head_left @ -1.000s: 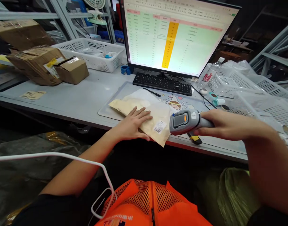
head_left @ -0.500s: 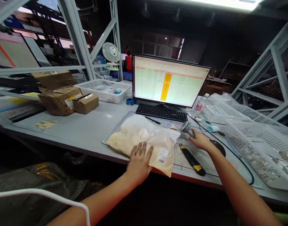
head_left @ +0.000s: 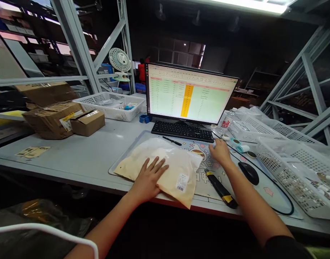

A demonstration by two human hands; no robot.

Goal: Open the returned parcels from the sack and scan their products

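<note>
A cream plastic mailer bag [head_left: 151, 154], plump and with a white barcode label [head_left: 182, 182], lies on the desk mat. My left hand [head_left: 149, 178] rests flat on its front part, fingers spread. Just below the keyboard's right end is my right hand [head_left: 220, 151], its fingers curled in; whatever they may hold is hidden behind the hand. A black and yellow utility knife [head_left: 221, 189] lies right of the bag. Beyond the bag are a black pen [head_left: 172, 140] and the black keyboard [head_left: 182, 131].
A monitor [head_left: 165, 93] showing a spreadsheet stands behind the keyboard. Cardboard boxes [head_left: 88, 123] and a white basket [head_left: 124, 114] are at the left. At the right are a mouse [head_left: 248, 173], a black cable [head_left: 291, 205], a bottle [head_left: 227, 120] and another white basket [head_left: 286, 187].
My right hand has moved forward to the keyboard's right end; the grey handheld scanner it held is out of sight. My left hand has stayed on the bag. The view has turned slightly right.
</note>
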